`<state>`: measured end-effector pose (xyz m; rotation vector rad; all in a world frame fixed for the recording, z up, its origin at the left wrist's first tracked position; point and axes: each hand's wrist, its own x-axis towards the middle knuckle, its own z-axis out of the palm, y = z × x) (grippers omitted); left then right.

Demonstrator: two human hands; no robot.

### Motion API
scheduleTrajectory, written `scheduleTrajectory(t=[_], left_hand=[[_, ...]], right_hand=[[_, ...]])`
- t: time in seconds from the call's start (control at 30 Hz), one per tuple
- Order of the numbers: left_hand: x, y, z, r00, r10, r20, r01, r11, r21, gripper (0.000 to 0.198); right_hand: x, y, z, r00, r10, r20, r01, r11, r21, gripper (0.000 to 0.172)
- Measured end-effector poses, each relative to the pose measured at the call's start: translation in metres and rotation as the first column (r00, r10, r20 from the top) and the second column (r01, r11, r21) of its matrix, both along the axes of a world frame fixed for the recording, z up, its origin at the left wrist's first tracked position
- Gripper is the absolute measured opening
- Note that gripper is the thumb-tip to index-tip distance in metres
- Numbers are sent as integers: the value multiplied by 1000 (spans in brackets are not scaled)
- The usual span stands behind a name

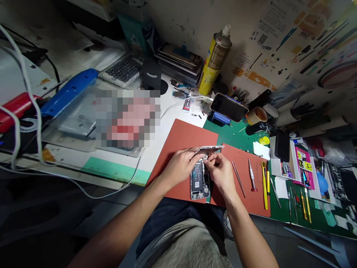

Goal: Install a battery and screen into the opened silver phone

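Note:
An opened phone [197, 178] lies on the brown mat, its black battery and inner parts showing. Its screen panel [209, 149] is tilted up at the phone's far end, seen nearly edge-on. My left hand [184, 162] grips the panel's left side, with fingers behind it and the thumb in front. Close by, my right hand [221, 171] has its fingertips pinched together at the upper right of the phone's inside, below the panel. What those fingertips hold, if anything, is too small to make out.
Right of the phone lie tweezers [238, 178], a screwdriver [252, 175] and a yellow-handled tool [264, 186]. Behind stand a propped phone [229, 107] and a yellow spray can [214, 59]. A white cable [111, 196] hangs along the left table edge.

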<state>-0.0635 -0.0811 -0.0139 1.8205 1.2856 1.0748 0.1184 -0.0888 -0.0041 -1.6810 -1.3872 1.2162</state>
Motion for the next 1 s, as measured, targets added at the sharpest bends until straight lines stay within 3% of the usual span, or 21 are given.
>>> scheduleTrajectory(t=[0.5,1.0], left_hand=[[-1,0,-2,1000,-14,-6,14,1000,3,18],[0,-1,-1,999,-4,-40,3,1000,-30,27]], right_hand=[[-1,0,1,1000,2,16,-3,1000,30,34],[-2,-1,3,1000,15,23,-16,999,33,28]])
